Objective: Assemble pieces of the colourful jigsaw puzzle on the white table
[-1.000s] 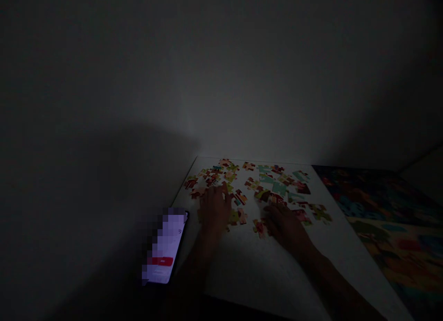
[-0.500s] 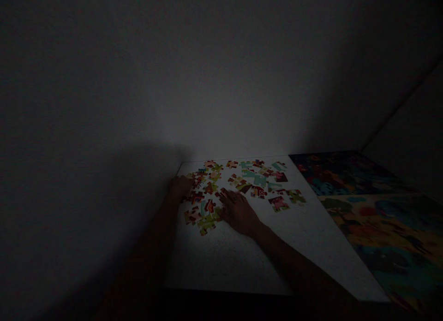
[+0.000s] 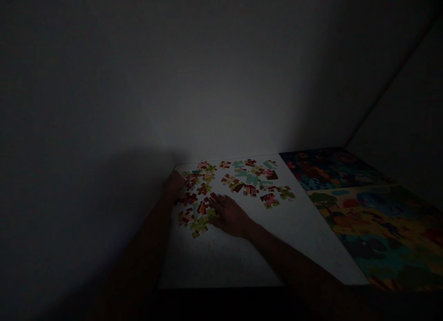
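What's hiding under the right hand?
Puzzle pieces peek out beside the fingers of the right hand, and white tabletop shows around it. Whatever lies straight beneath is covered, so I can't tell.

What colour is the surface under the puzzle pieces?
The surface looks white, dimly lit, in the head view.

Multicoloured, interlocking puzzle pieces (image 3: 270, 200) look like printed cardboard; the white, flat-topped surface (image 3: 221, 263) looks matt, the plain grey wall (image 3: 221, 81) likewise.
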Tool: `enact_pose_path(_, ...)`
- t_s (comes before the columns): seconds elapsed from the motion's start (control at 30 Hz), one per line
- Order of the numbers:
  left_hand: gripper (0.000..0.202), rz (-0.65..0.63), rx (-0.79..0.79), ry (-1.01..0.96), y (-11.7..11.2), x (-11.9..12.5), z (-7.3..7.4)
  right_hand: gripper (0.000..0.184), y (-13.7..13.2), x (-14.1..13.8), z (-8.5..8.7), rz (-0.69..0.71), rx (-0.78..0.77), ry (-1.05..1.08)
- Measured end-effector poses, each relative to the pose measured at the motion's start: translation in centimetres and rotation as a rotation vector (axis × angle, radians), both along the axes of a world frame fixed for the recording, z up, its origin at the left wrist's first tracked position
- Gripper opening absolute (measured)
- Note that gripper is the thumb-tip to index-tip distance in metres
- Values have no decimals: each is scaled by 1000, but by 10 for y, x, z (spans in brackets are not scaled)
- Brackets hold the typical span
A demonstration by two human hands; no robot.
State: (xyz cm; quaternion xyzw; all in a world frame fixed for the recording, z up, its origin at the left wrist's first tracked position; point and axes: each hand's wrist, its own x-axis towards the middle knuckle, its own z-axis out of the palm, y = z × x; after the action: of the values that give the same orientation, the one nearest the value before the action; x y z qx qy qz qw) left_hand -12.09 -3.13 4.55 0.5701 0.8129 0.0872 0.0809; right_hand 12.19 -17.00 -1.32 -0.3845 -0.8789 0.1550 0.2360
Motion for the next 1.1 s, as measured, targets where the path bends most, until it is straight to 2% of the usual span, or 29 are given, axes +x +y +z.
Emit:
enact_pose_path(0.17, 41, 7, 108, -114, -18, 7, 2, 60, 1, 0, 1, 14, -11, 19)
enact_pose_path(0.33, 27, -60, 205, -262, -33, 16, 12, 62, 4, 0, -3, 21, 2, 44)
enact_pose_path(0.43, 25, -104, 238, -364, -41, 26, 16, 63, 1, 0, -2, 25, 12, 39)
enact_pose_path(0.53, 29, -123, 255, -558, -52, 42, 15, 60, -4, -1, 2, 48, 56, 44)
enact_pose_path(0.6, 29, -180, 257, -693, -60, 55, 13, 56, -9, -2, 5, 80, 89, 43)
enact_pose_path(0.73, 28, -406, 283, -803, -75, 84, 9, 53, -18, -4, 10, 134, 144, 27)
enact_pose_path(0.87, 23, -591, 208, -841, -89, 112, 0, 53, -26, -5, 16, 158, 110, 25)
enact_pose_path(1.1, 20, -713, -45, -715, -103, 138, -18, 56, -37, -4, 24, 296, 9, -1)
